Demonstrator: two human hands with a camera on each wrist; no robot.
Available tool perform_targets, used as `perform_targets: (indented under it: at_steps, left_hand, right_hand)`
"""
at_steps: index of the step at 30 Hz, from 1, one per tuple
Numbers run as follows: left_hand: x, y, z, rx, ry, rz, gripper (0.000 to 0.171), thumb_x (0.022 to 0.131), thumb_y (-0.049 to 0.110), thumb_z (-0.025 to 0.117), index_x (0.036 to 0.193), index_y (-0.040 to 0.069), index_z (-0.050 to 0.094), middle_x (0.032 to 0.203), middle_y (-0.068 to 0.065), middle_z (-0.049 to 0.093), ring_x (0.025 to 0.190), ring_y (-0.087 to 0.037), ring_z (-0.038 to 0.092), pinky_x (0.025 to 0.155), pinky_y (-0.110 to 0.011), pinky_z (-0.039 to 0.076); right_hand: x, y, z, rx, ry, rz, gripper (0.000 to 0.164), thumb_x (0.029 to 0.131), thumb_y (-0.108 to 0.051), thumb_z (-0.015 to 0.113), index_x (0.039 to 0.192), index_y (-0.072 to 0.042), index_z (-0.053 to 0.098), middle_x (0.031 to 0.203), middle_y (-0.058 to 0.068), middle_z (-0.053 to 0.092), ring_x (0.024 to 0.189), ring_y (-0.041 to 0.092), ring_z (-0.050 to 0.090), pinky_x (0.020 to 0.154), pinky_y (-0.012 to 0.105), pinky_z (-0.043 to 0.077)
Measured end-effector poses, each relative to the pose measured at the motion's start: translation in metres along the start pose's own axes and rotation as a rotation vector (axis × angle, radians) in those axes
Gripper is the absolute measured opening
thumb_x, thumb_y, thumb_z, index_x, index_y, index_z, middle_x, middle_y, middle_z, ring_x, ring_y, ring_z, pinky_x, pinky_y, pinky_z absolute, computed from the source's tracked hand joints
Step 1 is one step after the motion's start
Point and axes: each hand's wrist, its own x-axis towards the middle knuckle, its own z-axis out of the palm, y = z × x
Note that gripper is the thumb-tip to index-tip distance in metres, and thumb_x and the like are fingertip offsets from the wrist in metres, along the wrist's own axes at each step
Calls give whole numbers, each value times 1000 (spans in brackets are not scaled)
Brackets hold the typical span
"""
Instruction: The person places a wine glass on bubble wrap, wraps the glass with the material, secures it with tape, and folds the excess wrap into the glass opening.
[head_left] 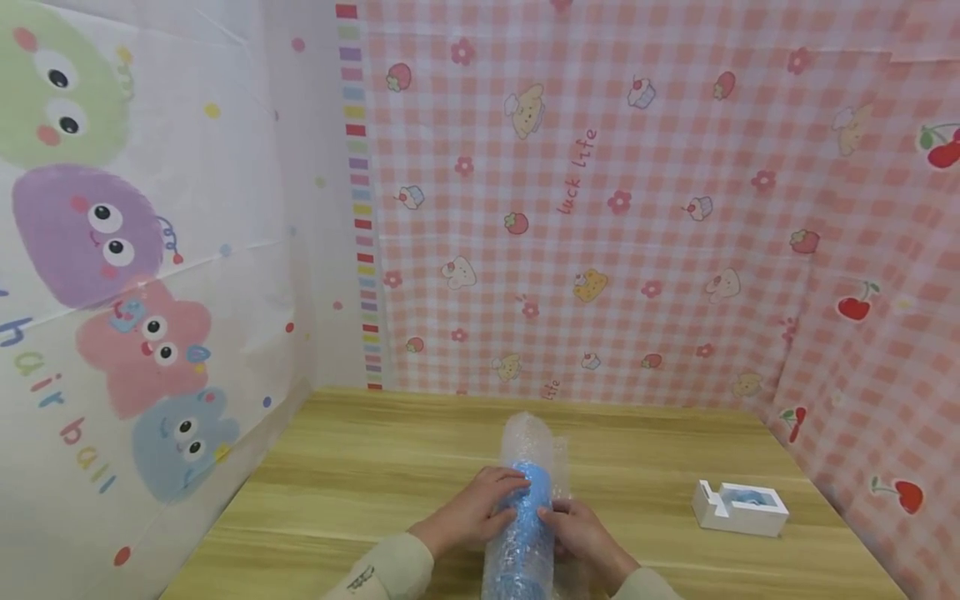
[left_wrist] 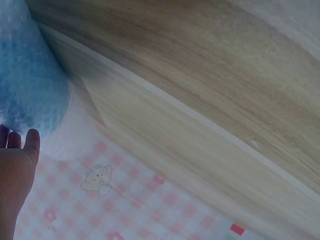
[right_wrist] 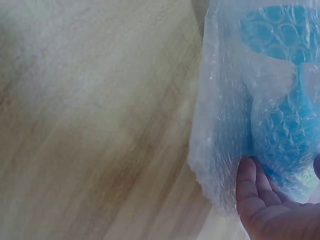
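Note:
A long blue object (head_left: 529, 508) lies on the table inside a layer of clear bubble wrap (head_left: 525, 433), its far end pointing at the back wall. My left hand (head_left: 480, 508) holds it from the left, fingers bent over the top. From the right, my right hand (head_left: 585, 533) grips the wrapped side, thumb on top. The right wrist view shows a loose flap of wrap (right_wrist: 217, 115) along that side, with the fingers (right_wrist: 246, 180) against it. In the left wrist view, the blue roll (left_wrist: 30, 75) fills the upper left corner beside the left fingertips (left_wrist: 32, 137).
A white tape dispenser (head_left: 741, 510) stands at the right of the wood-grain table (head_left: 337, 492). Behind the table hangs a pink checked cloth (head_left: 585, 250); a white cartoon-printed cloth (head_left: 247, 292) closes off the left side.

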Motion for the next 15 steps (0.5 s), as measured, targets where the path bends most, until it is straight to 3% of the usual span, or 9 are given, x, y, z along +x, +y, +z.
perform_targets:
  at_steps: [7,10,15]
  left_hand:
    - [0,0,0,27,-12,-11,33,101,16,56,131,6,63,142,-19,46,132,-36,40,110,-47,37]
    - [0,-1,-1,39,-11,-18,34,101,20,56,132,9,63,141,-19,44,130,-36,40,107,-48,39]
    - [-1,-4,-2,-18,7,-40,43,97,24,62,135,4,57,140,-16,50,131,-33,43,110,-45,37]
  right_hand:
    - [5,1,0,-20,-33,63,48,104,-15,48,133,22,41,126,35,55,116,46,57,93,55,49]
    - [5,2,2,6,-36,45,46,103,-12,47,133,22,42,126,35,54,117,47,55,94,56,48]
    - [4,1,5,15,-10,18,45,102,-10,47,132,23,42,125,36,55,117,49,55,93,55,49]
